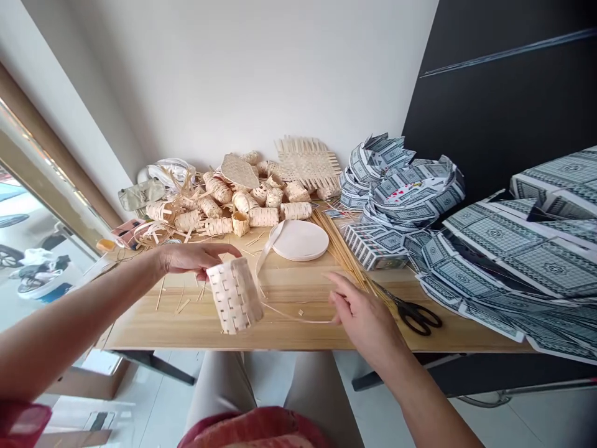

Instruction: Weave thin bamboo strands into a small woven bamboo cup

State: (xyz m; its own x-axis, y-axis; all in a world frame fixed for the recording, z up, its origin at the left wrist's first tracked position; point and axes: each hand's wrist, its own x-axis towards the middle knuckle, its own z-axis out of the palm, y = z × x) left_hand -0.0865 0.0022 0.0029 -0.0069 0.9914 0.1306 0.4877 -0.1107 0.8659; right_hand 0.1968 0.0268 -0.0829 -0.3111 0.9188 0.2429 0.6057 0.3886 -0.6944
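My left hand (pixel 200 258) grips the rim of a small woven basket (pixel 234 295) of pale wood strips, held tilted above the table's front. A thin strip (pixel 298 318) runs from the basket's side to my right hand (pixel 359 311), whose fingers are closed around its end with the index finger partly extended. Behind the basket lies a white round disc (pixel 301 241), with a translucent ribbon (pixel 268 249) curling at its left edge. Black-handled scissors (pixel 413 311) rest to the right of my right hand.
Along the wall is a pile of woven pieces (pixel 217 190) and a flat woven mat (pixel 310 163). Thin sticks (pixel 340 246) lie right of the disc. Folded playing-card structures (pixel 489 249) crowd the right side. Wood scraps (pixel 184 305) litter the wooden table (pixel 153 333).
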